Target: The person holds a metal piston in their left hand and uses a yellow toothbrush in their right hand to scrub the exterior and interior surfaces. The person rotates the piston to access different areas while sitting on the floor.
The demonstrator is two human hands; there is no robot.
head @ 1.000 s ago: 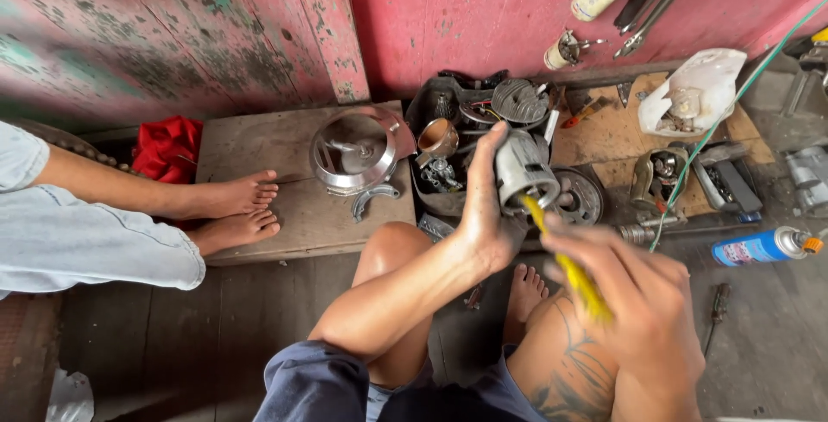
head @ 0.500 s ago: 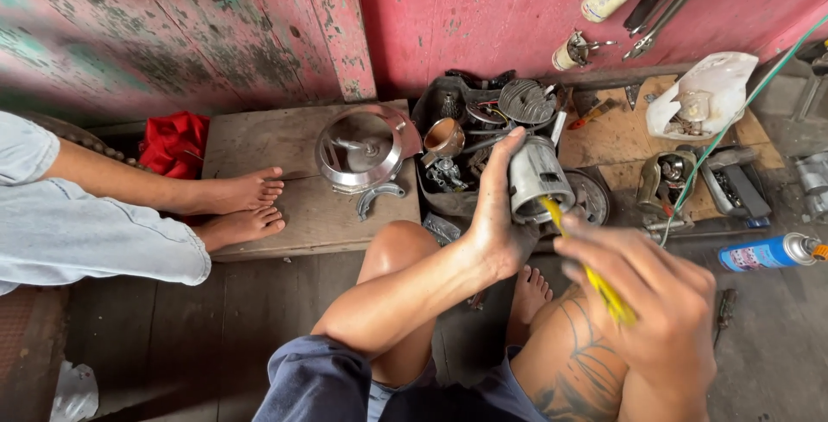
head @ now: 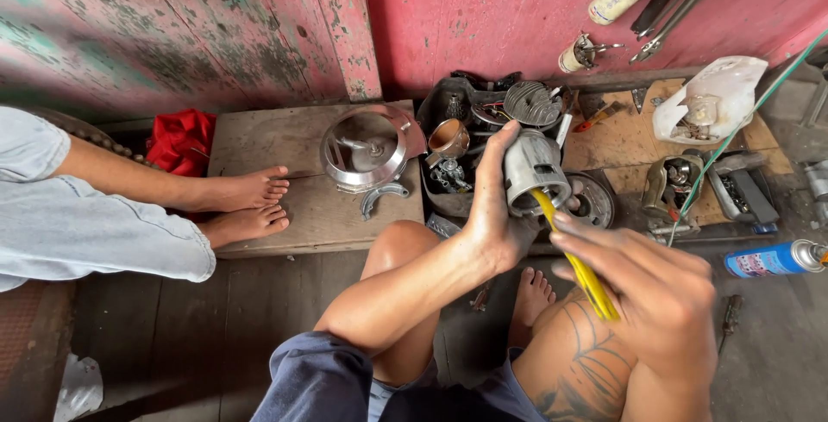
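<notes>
Metal cylinder (head: pixel 535 172) gripped in left hand (head: pixel 496 223); right hand (head: pixel 664 301) holds yellow tool (head: pixel 580 267) w/ tip inside.

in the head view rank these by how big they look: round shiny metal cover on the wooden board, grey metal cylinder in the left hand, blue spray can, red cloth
1. round shiny metal cover
2. red cloth; partly hidden behind a leg, so unsure
3. grey metal cylinder; held nearer the camera by the left hand, so it may look bigger than it is
4. blue spray can
</notes>
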